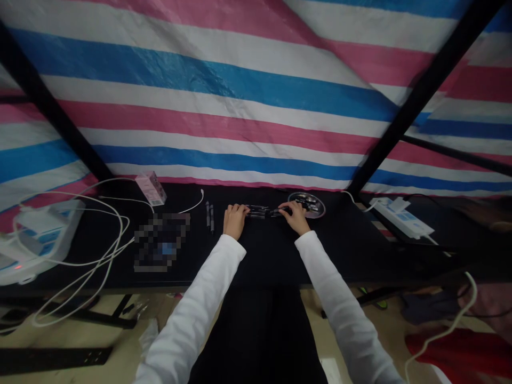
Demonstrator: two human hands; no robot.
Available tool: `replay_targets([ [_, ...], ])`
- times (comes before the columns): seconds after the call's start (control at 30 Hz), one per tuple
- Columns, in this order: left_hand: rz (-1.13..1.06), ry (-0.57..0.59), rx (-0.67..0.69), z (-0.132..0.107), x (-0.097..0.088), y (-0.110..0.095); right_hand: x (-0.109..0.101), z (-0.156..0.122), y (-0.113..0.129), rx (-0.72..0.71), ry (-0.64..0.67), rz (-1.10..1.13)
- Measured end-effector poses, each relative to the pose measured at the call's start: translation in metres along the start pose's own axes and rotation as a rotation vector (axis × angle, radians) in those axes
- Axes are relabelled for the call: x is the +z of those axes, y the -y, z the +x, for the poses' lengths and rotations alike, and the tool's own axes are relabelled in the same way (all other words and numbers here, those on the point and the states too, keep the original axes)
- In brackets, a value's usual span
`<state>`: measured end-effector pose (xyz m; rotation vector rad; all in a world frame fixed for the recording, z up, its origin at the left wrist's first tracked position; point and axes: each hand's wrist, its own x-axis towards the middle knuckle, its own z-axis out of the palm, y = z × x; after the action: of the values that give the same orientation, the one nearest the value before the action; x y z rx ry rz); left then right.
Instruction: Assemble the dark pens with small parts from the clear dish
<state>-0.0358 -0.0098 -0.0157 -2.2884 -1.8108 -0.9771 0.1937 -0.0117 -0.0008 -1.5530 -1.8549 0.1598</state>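
Dark slender pen-like pieces [260, 212] lie on the black tabletop [272, 256], long axis running left-right; ends hidden under the hands, exact form too small to tell. Left hand [235, 220] and right hand [294, 216]: fingers curled, pressed together over them; pinch cannot be told. Two dark pens [209, 216] lie just left, pointing away. Round tray [320, 208] sits behind right hand.

A pink, white and blue striped tarpaulin [224, 90] fills the upper frame as a backdrop, crossed by black metal bars [48, 104] at upper left and upper right. Below the black table [352, 256], a beige floor [132, 341] shows, with red cloth [456, 352] at lower right.
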Motion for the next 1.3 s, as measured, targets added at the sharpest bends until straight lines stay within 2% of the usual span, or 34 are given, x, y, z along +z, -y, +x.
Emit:
replay_targets([
  [0.23, -0.082, 0.017, 0.062, -0.001, 0.001, -0.004, 0.003, -0.004, 0.004, -0.088, 0.109, -0.096],
  [0.63, -0.168, 0.058, 0.121, -0.003, 0.000, -0.010, 0.006, -0.003, 0.006, -0.149, 0.101, -0.103],
  [0.7, -0.167, 0.063, 0.112, -0.002, -0.001, -0.010, 0.005, -0.001, 0.003, -0.136, 0.063, -0.103],
  [0.77, -0.178, 0.072, 0.108, -0.003, -0.002, -0.011, 0.003, 0.001, -0.002, -0.085, -0.035, -0.126],
  [0.9, -0.203, 0.131, 0.192, -0.004, -0.002, -0.012, -0.003, 0.003, -0.012, 0.110, -0.287, -0.252],
  [0.97, -0.186, 0.156, 0.245, -0.004, 0.000, -0.013, -0.005, 0.004, -0.015, 0.191, -0.363, -0.309],
  [1.03, -0.154, 0.154, 0.262, -0.004, 0.002, -0.015, -0.006, 0.003, -0.015, 0.255, -0.391, -0.349],
  [1.17, -0.090, 0.118, 0.245, -0.002, 0.004, -0.019, -0.005, 0.001, -0.013, 0.333, -0.346, -0.382],
  [1.3, -0.089, 0.123, 0.233, -0.001, 0.004, -0.022, -0.001, 0.001, -0.014, 0.298, -0.371, -0.375],
])
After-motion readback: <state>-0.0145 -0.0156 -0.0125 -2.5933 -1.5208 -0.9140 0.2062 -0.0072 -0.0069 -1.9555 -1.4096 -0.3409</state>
